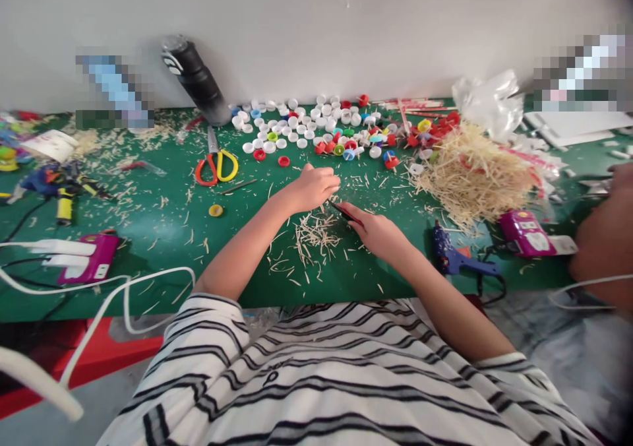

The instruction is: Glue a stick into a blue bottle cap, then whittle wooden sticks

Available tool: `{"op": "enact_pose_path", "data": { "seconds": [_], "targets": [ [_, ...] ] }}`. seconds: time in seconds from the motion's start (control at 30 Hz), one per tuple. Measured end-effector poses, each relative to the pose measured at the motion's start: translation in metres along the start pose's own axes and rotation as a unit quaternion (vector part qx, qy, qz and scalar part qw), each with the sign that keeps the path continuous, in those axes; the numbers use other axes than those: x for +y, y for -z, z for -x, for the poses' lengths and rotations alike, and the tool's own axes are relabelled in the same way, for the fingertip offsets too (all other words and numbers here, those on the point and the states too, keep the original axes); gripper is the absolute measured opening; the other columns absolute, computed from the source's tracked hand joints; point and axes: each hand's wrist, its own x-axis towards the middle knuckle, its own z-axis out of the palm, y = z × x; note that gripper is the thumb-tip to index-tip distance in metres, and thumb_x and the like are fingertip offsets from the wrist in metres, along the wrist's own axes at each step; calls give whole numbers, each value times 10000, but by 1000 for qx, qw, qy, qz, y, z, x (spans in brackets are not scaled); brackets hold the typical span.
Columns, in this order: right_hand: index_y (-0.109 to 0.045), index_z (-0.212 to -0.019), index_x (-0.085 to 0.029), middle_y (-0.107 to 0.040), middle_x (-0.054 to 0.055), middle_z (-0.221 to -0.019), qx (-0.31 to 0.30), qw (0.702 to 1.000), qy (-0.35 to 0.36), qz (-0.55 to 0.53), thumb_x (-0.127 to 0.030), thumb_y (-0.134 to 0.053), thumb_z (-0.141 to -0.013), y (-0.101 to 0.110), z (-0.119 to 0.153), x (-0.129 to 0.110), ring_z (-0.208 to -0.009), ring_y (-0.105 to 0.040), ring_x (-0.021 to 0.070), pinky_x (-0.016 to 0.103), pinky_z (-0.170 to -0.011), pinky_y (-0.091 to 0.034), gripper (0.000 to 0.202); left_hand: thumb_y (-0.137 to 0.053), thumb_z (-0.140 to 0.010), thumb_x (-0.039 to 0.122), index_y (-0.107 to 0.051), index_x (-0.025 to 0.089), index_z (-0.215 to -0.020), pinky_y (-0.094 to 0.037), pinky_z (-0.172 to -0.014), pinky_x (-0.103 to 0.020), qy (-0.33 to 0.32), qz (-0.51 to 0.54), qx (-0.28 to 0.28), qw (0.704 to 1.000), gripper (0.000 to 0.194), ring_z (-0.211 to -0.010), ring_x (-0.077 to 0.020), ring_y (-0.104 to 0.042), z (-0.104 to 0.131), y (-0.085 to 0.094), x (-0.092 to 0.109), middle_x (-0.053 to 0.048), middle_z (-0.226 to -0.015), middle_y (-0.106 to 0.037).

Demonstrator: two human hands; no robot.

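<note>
My right hand (373, 233) grips a slim black-and-red cutting tool (345, 212), its dark tip pointing up and left. Close by, my left hand (314, 187) has its fingers pressed together just above that tip; whatever they pinch is too small or hidden to name. Below the two hands lies a loose heap of short pale wooden slivers (316, 238) on the green table (257, 248). Beyond the hands spread many white bottle caps (301, 126), with coloured ones among them. Scissors (216, 167) with red and yellow handles rest to the left of my left hand.
A large pile of pale straw-like sticks (482, 175) sits at right, near a blue glue gun (462, 256) and a purple power socket (527, 233). Another person's arm (606, 235) is at the right edge. A black bottle (195, 80) stands at back; white cables (158, 274) cross the left.
</note>
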Motion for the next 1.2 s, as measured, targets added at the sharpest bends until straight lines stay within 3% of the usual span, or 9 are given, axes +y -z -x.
{"op": "enact_pose_path", "data": {
  "seconds": [0.13, 0.4, 0.67, 0.97, 1.2],
  "targets": [
    [-409, -1647, -369, -790, 62, -1235, 5, 1000, -8, 7, -341, -388, -1079, 0, 2, 2, -919, -768, 286, 361, -762, -544, 569, -375, -1052, 243, -523, 189, -790, -366, -989, -456, 2, -9, 13, 1000, 305, -828, -186, -488, 0, -2, -7, -63, -918, -555],
    [-435, -1634, -345, -797, 79, -1200, -9, 1000, 7, 6, -320, -409, -1066, 2, -16, -5, -944, -765, 287, 361, -781, -544, 569, -326, -1065, 260, -526, 191, -823, -368, -942, -459, 3, -33, 4, 999, 322, -881, -211, -530, 4, 0, -1, -86, -960, -603],
    [-425, -1634, -402, -774, 59, -1273, -14, 1000, -19, 6, -334, -390, -1077, -2, 2, -2, -958, -767, 284, 386, -808, -557, 562, -344, -1061, 269, -487, 201, -792, -370, -949, -442, 7, -12, 9, 1000, 312, -892, -210, -541, 4, 0, -19, -74, -956, -603],
    [-443, -1631, -355, -788, 75, -1237, -12, 999, -15, 27, -325, -413, -1074, -2, -8, -3, -1002, -758, 313, 385, -786, -551, 559, -348, -1056, 238, -501, 192, -795, -366, -959, -469, -26, -19, -11, 999, 306, -873, -207, -516, -1, -5, 5, -82, -956, -583],
    [-460, -1612, -403, -746, 16, -1357, -4, 1000, -11, -23, -355, -411, -1075, -5, 11, 11, -1031, -763, 286, 388, -857, -566, 541, -327, -1059, 244, -512, 196, -854, -368, -944, -471, 6, -30, -14, 999, 281, -873, -222, -501, 2, -1, -2, -102, -985, -571]
  ]
}}
